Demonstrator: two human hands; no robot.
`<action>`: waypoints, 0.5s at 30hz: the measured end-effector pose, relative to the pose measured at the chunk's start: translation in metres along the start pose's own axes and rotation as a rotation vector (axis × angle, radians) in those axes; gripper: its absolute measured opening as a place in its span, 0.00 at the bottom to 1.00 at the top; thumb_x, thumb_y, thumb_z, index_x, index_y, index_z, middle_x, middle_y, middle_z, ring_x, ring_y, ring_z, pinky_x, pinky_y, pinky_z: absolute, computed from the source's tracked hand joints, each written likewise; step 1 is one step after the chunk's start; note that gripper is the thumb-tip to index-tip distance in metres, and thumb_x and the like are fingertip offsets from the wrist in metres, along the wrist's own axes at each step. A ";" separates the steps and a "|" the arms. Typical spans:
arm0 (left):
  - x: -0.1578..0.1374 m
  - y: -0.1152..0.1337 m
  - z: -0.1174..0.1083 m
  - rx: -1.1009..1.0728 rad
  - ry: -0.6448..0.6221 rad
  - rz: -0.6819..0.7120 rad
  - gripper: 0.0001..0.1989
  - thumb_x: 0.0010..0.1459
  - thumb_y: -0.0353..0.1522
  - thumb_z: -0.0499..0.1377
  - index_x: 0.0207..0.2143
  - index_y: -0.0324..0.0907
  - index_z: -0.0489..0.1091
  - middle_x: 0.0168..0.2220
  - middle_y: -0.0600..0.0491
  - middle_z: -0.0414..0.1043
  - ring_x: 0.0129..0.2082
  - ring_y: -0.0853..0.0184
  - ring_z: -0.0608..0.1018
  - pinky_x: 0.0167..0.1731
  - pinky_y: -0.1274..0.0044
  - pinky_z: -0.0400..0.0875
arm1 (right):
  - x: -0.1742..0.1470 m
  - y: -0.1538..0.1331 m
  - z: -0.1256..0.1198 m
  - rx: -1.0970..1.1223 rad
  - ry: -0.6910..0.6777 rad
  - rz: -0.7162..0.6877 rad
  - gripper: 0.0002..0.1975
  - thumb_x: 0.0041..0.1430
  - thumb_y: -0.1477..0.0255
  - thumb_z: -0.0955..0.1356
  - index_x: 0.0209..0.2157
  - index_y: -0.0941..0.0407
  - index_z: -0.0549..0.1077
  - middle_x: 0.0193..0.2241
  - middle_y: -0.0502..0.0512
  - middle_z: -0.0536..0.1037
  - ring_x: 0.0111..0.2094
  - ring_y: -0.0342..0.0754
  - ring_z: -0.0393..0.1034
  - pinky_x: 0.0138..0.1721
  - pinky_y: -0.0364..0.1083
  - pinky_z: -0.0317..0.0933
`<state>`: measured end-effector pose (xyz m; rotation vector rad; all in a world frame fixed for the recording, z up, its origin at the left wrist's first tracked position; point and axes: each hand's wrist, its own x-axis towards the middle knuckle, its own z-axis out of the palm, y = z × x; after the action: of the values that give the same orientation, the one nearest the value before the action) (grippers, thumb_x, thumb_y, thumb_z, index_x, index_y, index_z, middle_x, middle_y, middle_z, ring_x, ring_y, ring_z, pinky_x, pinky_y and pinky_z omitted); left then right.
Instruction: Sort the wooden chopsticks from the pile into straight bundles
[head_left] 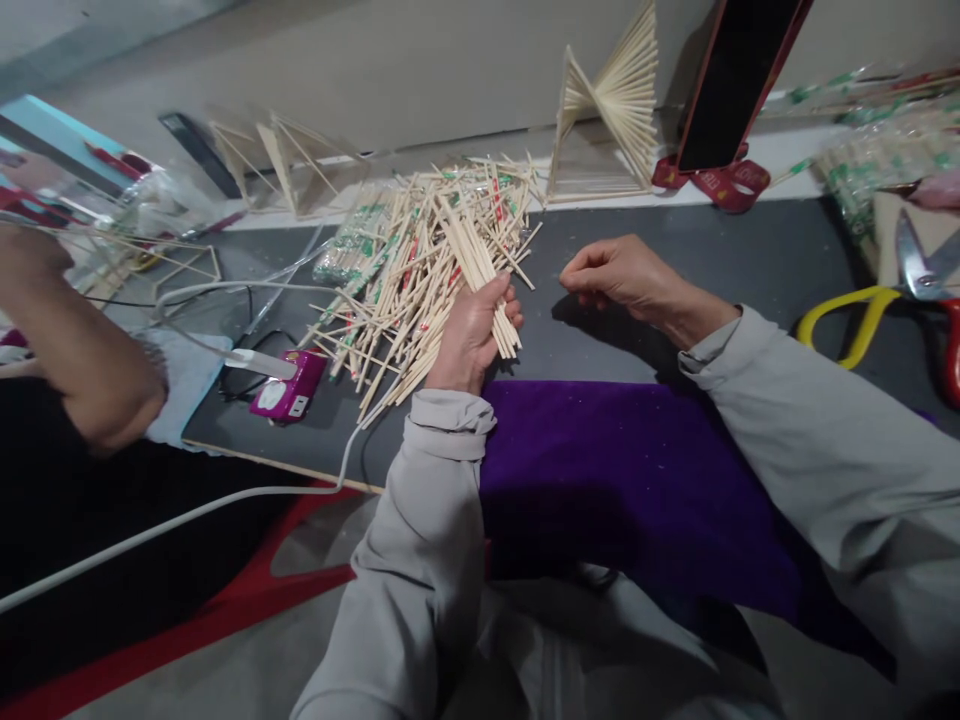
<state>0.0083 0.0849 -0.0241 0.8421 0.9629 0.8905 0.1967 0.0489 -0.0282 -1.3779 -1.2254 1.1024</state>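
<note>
My left hand (474, 335) is closed around a bundle of pale wooden chopsticks (471, 245), which slants up and away over a loose heap of chopsticks (409, 262). To its right, my right hand (616, 277) hovers over the dark tabletop, thumb and fingertips pressed together. Whether anything thin sits in that pinch is hidden. Below both hands, a purple cloth (592, 450) hangs over the table's front edge and across my lap. Beyond the hands stands a twisted fan-shaped structure (619, 95) made of sticks.
Yellow-and-red-handled scissors (862, 320) lie at the right, near bagged chopsticks (877, 150). A magenta power adapter (289, 388) with a white cable (225, 515) sits left. Another person's arm (97, 350) reaches in at far left. Stick frames (281, 165) and a dark upright panel (739, 85) stand behind.
</note>
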 end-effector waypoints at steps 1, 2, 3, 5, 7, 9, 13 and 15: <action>0.000 0.001 -0.001 0.020 0.040 0.027 0.10 0.64 0.32 0.58 0.29 0.41 0.63 0.20 0.62 0.64 0.15 0.79 0.69 0.18 0.84 0.66 | 0.001 0.001 0.002 -0.019 -0.001 -0.003 0.07 0.52 0.81 0.72 0.22 0.59 0.76 0.16 0.49 0.70 0.17 0.38 0.61 0.15 0.38 0.51; 0.001 0.001 -0.003 0.045 0.079 0.050 0.10 0.64 0.34 0.58 0.30 0.41 0.63 0.20 0.62 0.64 0.16 0.77 0.71 0.19 0.84 0.67 | 0.002 0.001 0.005 -0.040 -0.004 -0.003 0.07 0.52 0.80 0.73 0.22 0.59 0.75 0.15 0.49 0.69 0.16 0.38 0.60 0.15 0.39 0.50; 0.001 0.002 -0.004 0.069 0.105 0.063 0.10 0.64 0.36 0.59 0.31 0.42 0.63 0.19 0.62 0.64 0.17 0.76 0.72 0.19 0.83 0.68 | 0.004 0.001 0.009 -0.064 -0.011 -0.001 0.08 0.52 0.80 0.73 0.21 0.59 0.75 0.14 0.48 0.68 0.15 0.38 0.59 0.15 0.39 0.50; 0.002 0.003 -0.007 0.098 0.102 0.068 0.11 0.65 0.37 0.57 0.32 0.43 0.61 0.17 0.64 0.62 0.14 0.76 0.69 0.18 0.83 0.66 | 0.006 -0.001 0.016 -0.110 -0.022 0.008 0.11 0.52 0.79 0.73 0.19 0.59 0.73 0.13 0.48 0.66 0.15 0.37 0.58 0.15 0.39 0.48; 0.002 0.003 -0.007 0.095 0.054 0.062 0.12 0.67 0.36 0.56 0.31 0.44 0.58 0.15 0.66 0.56 0.10 0.79 0.60 0.15 0.84 0.60 | 0.007 -0.002 0.022 -0.136 -0.031 0.016 0.12 0.54 0.79 0.72 0.18 0.59 0.72 0.13 0.48 0.65 0.15 0.37 0.57 0.15 0.39 0.46; 0.000 0.004 -0.005 0.085 -0.011 0.039 0.13 0.67 0.34 0.55 0.30 0.44 0.56 0.15 0.67 0.52 0.09 0.80 0.54 0.13 0.85 0.54 | 0.006 -0.004 0.024 -0.137 -0.043 0.020 0.13 0.56 0.78 0.71 0.19 0.59 0.73 0.14 0.48 0.67 0.15 0.36 0.56 0.16 0.39 0.46; -0.007 0.001 0.002 0.120 -0.134 -0.015 0.10 0.64 0.30 0.57 0.29 0.43 0.59 0.15 0.67 0.51 0.10 0.80 0.53 0.12 0.85 0.51 | 0.001 -0.008 0.019 -0.120 -0.027 0.033 0.14 0.60 0.76 0.69 0.21 0.60 0.74 0.15 0.48 0.66 0.16 0.36 0.55 0.17 0.40 0.48; -0.009 -0.002 0.004 0.166 -0.163 -0.022 0.06 0.63 0.30 0.57 0.31 0.41 0.64 0.15 0.65 0.54 0.10 0.80 0.56 0.12 0.84 0.53 | 0.000 -0.009 0.015 -0.111 0.008 0.035 0.14 0.62 0.77 0.67 0.22 0.60 0.73 0.15 0.47 0.65 0.16 0.36 0.54 0.18 0.40 0.47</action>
<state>0.0094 0.0753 -0.0218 1.0273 0.9091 0.7181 0.1802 0.0504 -0.0214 -1.4914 -1.2777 1.0657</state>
